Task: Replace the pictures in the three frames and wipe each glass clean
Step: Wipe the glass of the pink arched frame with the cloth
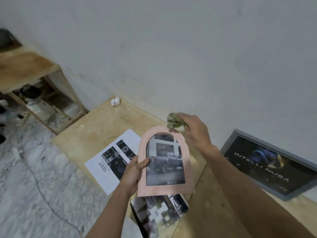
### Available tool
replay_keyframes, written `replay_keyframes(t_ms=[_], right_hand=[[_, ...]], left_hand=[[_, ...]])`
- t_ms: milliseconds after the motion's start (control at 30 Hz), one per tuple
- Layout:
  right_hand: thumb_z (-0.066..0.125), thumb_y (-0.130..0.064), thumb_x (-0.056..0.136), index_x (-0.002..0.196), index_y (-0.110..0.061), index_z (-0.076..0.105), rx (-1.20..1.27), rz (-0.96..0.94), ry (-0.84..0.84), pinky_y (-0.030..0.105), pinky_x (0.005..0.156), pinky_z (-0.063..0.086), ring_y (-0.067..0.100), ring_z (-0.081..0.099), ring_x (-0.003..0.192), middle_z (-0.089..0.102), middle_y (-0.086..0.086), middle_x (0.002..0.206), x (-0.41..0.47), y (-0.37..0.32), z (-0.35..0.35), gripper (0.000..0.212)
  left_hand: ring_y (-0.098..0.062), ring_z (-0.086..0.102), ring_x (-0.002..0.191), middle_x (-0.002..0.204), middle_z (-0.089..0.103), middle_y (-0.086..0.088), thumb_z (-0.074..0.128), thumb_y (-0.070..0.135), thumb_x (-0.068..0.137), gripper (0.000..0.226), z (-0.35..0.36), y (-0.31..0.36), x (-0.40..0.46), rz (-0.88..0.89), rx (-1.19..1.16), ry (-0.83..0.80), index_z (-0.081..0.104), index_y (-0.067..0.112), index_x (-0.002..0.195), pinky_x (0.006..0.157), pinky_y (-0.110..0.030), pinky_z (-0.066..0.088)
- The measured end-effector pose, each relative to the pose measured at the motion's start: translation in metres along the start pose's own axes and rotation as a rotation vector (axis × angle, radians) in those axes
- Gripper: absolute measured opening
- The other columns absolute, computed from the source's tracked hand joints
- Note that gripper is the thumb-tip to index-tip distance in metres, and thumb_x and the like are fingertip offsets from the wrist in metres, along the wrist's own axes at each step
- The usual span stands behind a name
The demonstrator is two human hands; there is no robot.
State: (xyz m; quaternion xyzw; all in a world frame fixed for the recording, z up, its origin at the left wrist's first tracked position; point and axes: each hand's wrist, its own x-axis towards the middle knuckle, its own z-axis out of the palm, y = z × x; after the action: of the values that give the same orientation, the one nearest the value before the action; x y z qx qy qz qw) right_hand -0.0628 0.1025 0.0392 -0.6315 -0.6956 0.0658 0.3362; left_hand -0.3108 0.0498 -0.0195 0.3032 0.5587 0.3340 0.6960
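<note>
- The person's left hand [135, 174] grips the left edge of a pink arch-topped picture frame [164, 162], thumb curled over the front rim, holding it tilted above the plywood board [96, 124].
- Behind the frame's glass sits a photo of a dark pickup truck [165, 160].
- The right hand [194, 129] is raised just past the frame's arched top, fingers closed round a crumpled green cloth [175, 121]; the cloth hangs beside the upper right rim, and contact cannot be told.
- The two hands are apart, one at the frame's lower left, the other above its top.
- Two frames are in view: the pink one, and a grey rectangular frame [274, 164] holding a dark poster, leaning on the white wall [171, 48] to the right.
- Two loose printed sheets lie on the board: a white brochure page [109, 162] left of the held frame, and a dark photo sheet [159, 213] under it.
- One small white crumpled wad [115, 101] sits in the board's far corner.
</note>
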Motion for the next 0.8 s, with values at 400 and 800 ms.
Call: replay_keyframes(t_ms=[400,800], right_hand=[[0.056,-0.008,0.087,0.104,-0.037,0.071,0.073,0.112,-0.524,0.027,0.075,0.054,0.006,0.058,0.087,0.07,-0.013,0.107,-0.175,-0.071,0.002,0.037],[0.051,0.02,0.076,0.13,-0.015,0.057,0.076,-0.101,-0.12,0.028,0.119,0.012,0.014,0.031,0.139,0.045,-0.005,0.142,-0.114,-0.154,-0.015,0.064]], left_hand=[[-0.02,0.069,0.102,0.097,0.079,0.002,0.063,0.012,0.097,0.014,-0.045,0.003,-0.071,0.226,-0.036,0.074,0.067,0.016,0.109,0.08,-0.031,0.048],[-0.02,0.074,0.081,0.093,0.078,-0.009,0.063,0.009,0.095,0.017,-0.026,0.034,-0.114,0.35,-0.083,-0.12,0.068,0.007,0.111,0.072,-0.031,0.056]])
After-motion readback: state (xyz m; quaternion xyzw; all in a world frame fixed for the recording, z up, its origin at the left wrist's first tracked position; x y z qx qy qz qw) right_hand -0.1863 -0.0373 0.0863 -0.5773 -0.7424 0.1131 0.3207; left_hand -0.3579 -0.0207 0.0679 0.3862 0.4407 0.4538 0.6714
